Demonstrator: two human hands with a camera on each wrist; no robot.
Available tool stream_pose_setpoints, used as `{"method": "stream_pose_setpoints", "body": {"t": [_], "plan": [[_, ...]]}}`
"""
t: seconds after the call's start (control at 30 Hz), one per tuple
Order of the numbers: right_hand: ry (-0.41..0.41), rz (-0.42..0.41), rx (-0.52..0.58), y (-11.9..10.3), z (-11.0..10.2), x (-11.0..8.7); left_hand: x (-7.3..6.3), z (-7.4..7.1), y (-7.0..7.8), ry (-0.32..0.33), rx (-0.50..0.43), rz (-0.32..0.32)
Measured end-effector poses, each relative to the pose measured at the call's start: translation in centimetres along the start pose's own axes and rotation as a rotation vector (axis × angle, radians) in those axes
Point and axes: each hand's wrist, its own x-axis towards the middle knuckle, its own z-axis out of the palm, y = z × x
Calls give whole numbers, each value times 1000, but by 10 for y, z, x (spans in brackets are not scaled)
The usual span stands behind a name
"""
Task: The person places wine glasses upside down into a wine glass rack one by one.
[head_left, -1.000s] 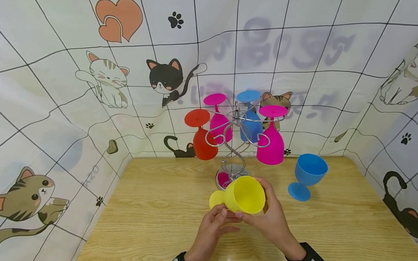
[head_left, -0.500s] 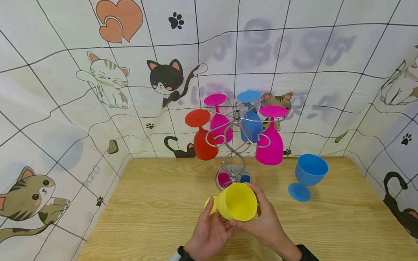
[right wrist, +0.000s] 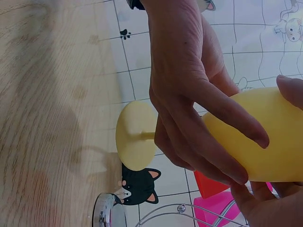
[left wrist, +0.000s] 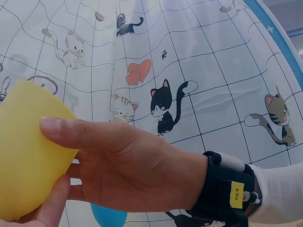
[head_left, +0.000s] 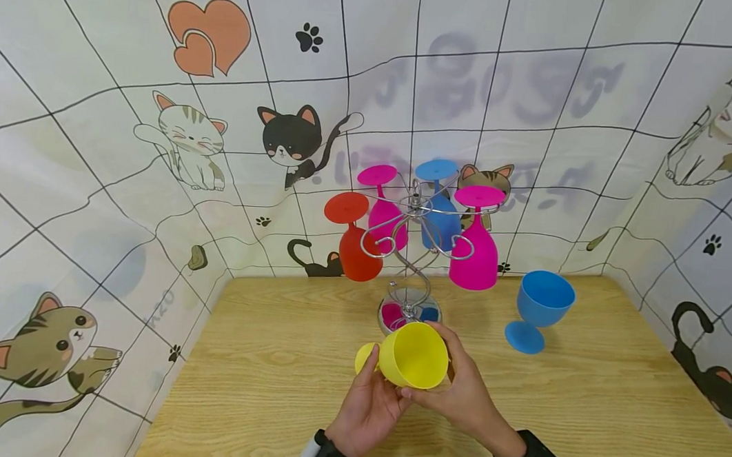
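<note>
A yellow plastic goblet [head_left: 414,355] lies tilted on its side in both hands, its mouth toward the head camera and its foot to the left. My left hand [head_left: 367,411] holds it near the stem, thumb up beside the foot and fingers under the bowl. From the right, my right hand [head_left: 469,396] grips the bowl, its thumb low near the rim. In the left wrist view the bowl [left wrist: 28,156] fills the left side, with a thumb against it. Fingers wrap the bowl in the right wrist view, where the round foot [right wrist: 135,135] shows.
Behind the hands stands a wire goblet rack [head_left: 411,258]. Upside down on it hang a red goblet [head_left: 360,252], two pink goblets [head_left: 473,255] and a blue goblet [head_left: 441,218]. Another blue goblet [head_left: 542,300] stands upright at right on the wooden table [head_left: 258,388]. A cat-print sheet surrounds the table.
The yellow goblet has come slightly nearer and left. My left hand has turned palm up, its thumb now beside the stem; my right hand keeps its grip. In the last half second little has moved.
</note>
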Motion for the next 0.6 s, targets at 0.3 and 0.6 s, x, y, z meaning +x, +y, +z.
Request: {"method": "stream_pose_setpoints", "body": {"t": [0.3, 0.6], "plan": [[-48, -33, 4, -1, -2, 2, 1, 1, 3, 71, 18, 49], [-15, -108, -105, -9, -12, 2, 2, 2, 6, 180, 198, 194]]}}
